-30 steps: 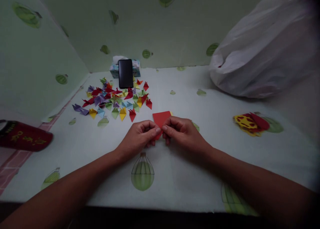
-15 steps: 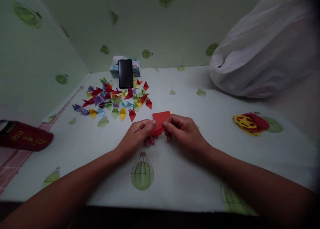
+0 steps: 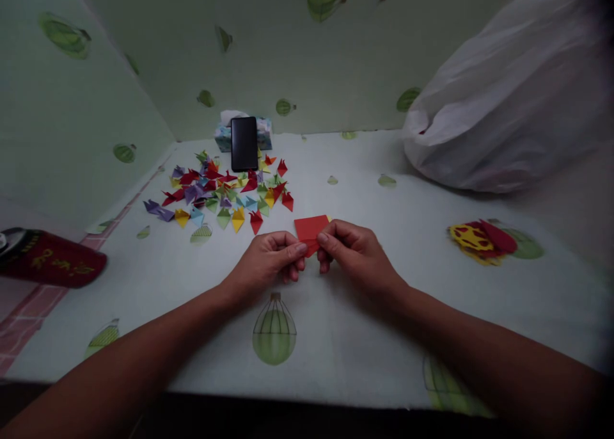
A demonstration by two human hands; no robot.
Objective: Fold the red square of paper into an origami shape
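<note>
A small red paper square (image 3: 311, 228) is pinched between both my hands at the middle of the table. My left hand (image 3: 267, 264) grips its near left corner with thumb and fingers closed. My right hand (image 3: 355, 252) pinches its near right edge, fingers curled. A sliver of yellow paper (image 3: 329, 218) shows at the red sheet's far right corner. Beyond my left hand lies a heap of several folded paper pieces (image 3: 223, 192) in red, purple, yellow, green and blue.
A black phone (image 3: 244, 143) leans on a tissue box (image 3: 263, 133) at the back. A large white plastic bag (image 3: 508, 100) fills the back right. A red and yellow paper pile (image 3: 481, 240) lies right. A dark red cylinder (image 3: 52, 266) lies at left.
My fingers have shifted slightly along the red paper's near edge. The view has tilted a little. Nothing else has moved.
</note>
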